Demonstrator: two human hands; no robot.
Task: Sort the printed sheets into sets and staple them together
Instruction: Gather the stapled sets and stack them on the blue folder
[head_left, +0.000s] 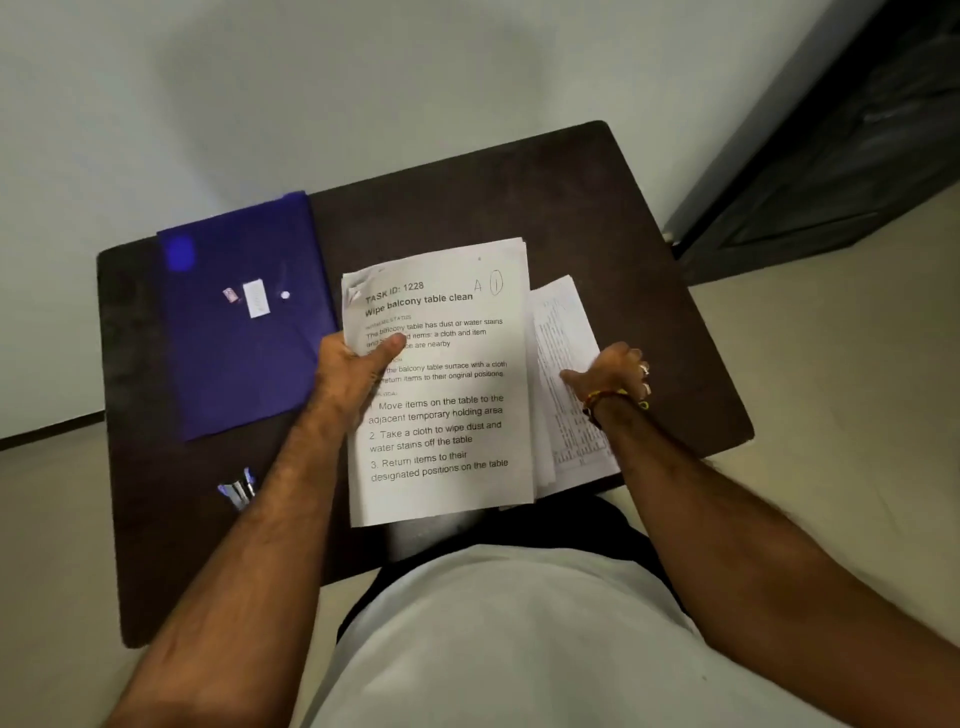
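Sorting is under way, judging by the layout. The left hand (353, 364) has a closed grip, thumb pinching the top sheet (441, 384) marked "A 1", above the worktop (519, 208). The right hand (613, 371) grips the pile (563, 364) lying beside it. Next, probably matching pages, then the stapler (239, 491).

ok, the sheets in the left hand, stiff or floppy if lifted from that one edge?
Probably floppy: the sheets are thin printed paper, and the left hand pinches only their left edge, thumb on top. The top corner already curls, so it likely creases easily. Loose pages may fan or slide apart.
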